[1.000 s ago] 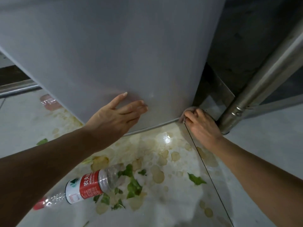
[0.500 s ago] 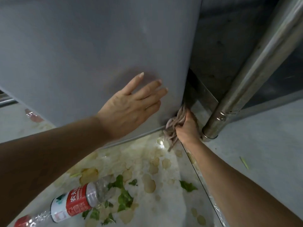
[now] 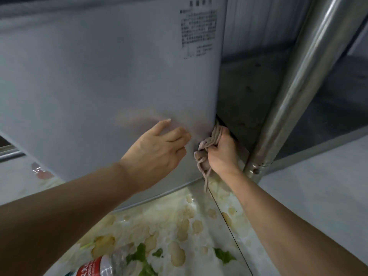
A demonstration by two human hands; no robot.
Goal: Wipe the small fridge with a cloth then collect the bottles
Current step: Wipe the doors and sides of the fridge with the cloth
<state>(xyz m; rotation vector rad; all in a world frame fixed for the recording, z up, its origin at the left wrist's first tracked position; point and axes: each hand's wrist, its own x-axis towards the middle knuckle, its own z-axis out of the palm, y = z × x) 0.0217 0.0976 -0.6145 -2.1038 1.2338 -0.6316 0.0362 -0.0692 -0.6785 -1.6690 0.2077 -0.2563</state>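
Note:
The small grey fridge (image 3: 103, 76) fills the upper left of the head view, with a printed label near its right edge. My left hand (image 3: 157, 150) rests flat on its side panel, fingers apart. My right hand (image 3: 223, 154) is closed around a bunched beige cloth (image 3: 207, 150) pressed at the fridge's lower right corner, with a strip of cloth hanging down. A clear plastic bottle with a red label (image 3: 99, 265) lies on its side on the floor at the bottom edge, partly cut off. Another pinkish bottle (image 3: 40, 170) lies on the floor at far left.
A shiny metal pole (image 3: 294, 86) stands just right of the fridge, close to my right hand. The floor (image 3: 310, 196) below the fridge is wet, with yellowish stains and green leaf scraps (image 3: 224, 255). A dark wall lies behind the fridge.
My right hand has come up from the fridge's bottom corner along its right edge, and the cloth now shows. My left hand slid up and right on the panel. The view tilted upward.

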